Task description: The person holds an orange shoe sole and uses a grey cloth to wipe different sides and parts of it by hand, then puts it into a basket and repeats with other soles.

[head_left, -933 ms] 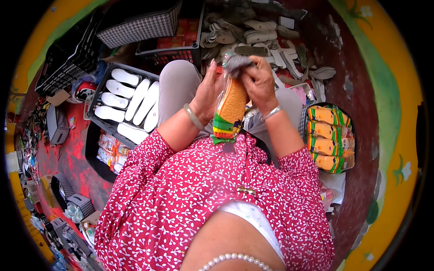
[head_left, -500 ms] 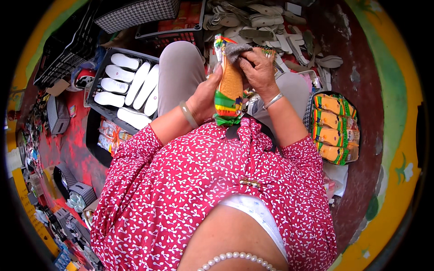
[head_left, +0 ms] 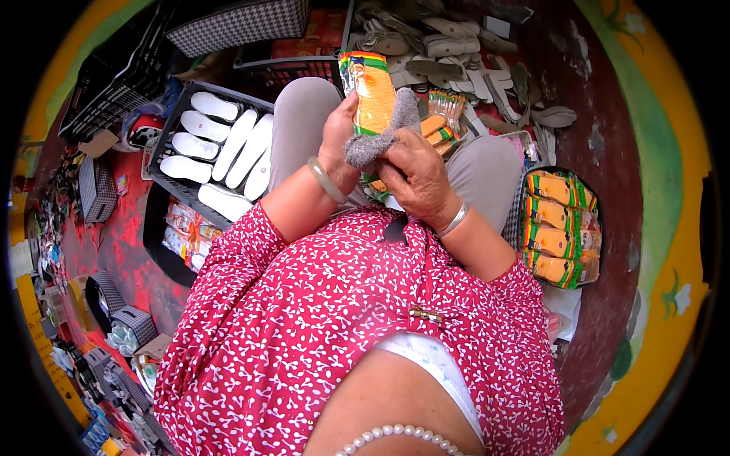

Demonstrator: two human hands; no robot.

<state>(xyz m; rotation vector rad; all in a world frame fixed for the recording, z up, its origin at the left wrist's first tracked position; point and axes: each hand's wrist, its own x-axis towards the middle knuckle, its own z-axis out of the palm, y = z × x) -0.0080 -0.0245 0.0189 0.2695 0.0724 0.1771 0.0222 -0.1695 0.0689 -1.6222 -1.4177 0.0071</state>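
Observation:
Over my lap, my left hand (head_left: 339, 144) is closed on the edge of a packaged insole (head_left: 372, 93), orange-yellow in a clear wrapper with green, red and yellow bands. The packet stands tilted, its banded end pointing away from me. A fuzzy grey cloth (head_left: 366, 149) is gripped by my right hand (head_left: 418, 173). It lies bunched across the packet's near end and along its right side, covering that part. Some fingertips of both hands are hidden behind the cloth and packet.
White insoles (head_left: 242, 144) fill a dark crate at the left. More packaged insoles (head_left: 553, 228) stand stacked in a basket at the right, and others (head_left: 435, 129) lie between my knees. Beyond them is a heap of loose insoles (head_left: 452, 45). A houndstooth box (head_left: 239, 29) sits at the far left.
The grey cloth has moved with my right hand from the packet's far end down to its near end. The packet has shifted away from me, showing its banded far end.

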